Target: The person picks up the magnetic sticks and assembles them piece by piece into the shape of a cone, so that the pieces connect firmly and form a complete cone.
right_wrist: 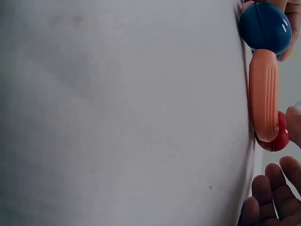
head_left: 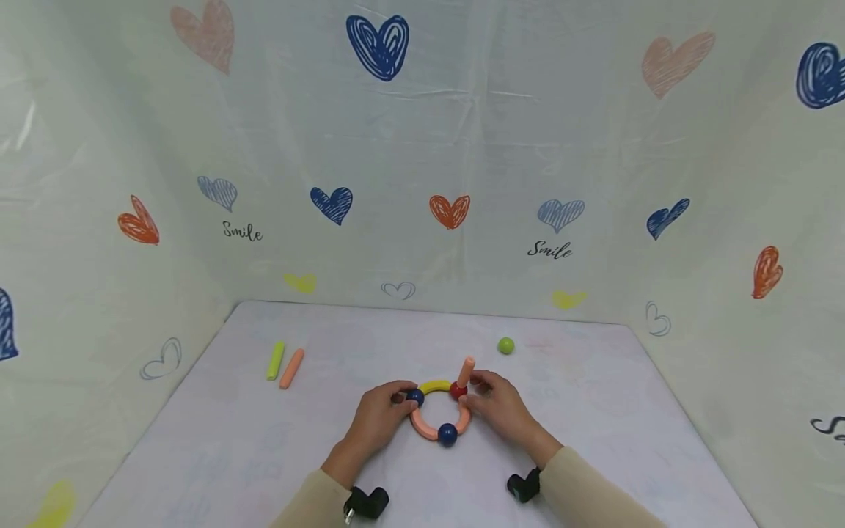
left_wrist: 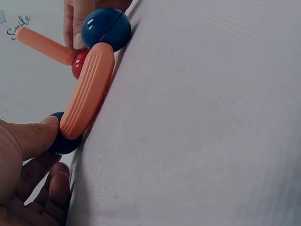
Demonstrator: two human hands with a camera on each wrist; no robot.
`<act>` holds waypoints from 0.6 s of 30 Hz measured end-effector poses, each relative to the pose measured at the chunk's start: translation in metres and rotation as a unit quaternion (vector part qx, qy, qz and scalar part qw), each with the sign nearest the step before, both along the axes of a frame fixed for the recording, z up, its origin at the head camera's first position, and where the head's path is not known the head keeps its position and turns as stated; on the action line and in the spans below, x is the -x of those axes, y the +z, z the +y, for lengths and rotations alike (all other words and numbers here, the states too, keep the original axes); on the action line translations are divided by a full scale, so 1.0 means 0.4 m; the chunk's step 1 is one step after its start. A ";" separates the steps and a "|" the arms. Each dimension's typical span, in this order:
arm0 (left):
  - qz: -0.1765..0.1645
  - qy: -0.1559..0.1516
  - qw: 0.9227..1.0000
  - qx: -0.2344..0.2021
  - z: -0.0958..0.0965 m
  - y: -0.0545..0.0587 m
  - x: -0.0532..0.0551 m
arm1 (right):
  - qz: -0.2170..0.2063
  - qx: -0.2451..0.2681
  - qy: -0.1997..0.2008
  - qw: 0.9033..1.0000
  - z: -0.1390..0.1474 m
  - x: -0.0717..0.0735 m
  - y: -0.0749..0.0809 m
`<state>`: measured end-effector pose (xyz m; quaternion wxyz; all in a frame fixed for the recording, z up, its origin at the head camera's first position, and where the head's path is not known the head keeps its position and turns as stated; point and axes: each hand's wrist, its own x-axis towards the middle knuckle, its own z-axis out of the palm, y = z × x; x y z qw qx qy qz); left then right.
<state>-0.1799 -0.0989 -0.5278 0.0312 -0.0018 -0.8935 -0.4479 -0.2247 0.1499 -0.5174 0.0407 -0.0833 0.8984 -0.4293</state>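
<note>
A ring of magnetic building pieces lies on the table: a yellow curved bar (head_left: 434, 386), orange curved bars (left_wrist: 88, 94), a front blue ball (head_left: 447, 435), a left blue ball (head_left: 415, 397) and a red ball (head_left: 458, 391). An orange straight stick (head_left: 466, 372) rises tilted from the red ball. My left hand (head_left: 379, 414) pinches the left blue ball between thumb and fingers. On the other side, my right hand (head_left: 503, 411) holds the red ball, thumb in front; its other fingers (right_wrist: 282, 197) hang apart from the ring in the right wrist view.
Toward the back left lie a yellow-green stick (head_left: 276, 361) and another orange stick (head_left: 292, 368). A green ball (head_left: 505, 345) sits at the back right. The white table (head_left: 594, 381) meets a heart-printed curtain (head_left: 409, 147) at its back edge.
</note>
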 end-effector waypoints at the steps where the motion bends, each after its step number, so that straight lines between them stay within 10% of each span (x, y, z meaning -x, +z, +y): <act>1: -0.001 0.000 1.000 -0.001 0.001 0.000 0.001 | 0.000 0.001 0.005 1.000 -0.002 0.003 0.001; 18: -0.009 0.005 1.000 0.017 0.016 0.006 0.017 | 0.002 -0.016 0.020 1.000 -0.016 0.010 0.003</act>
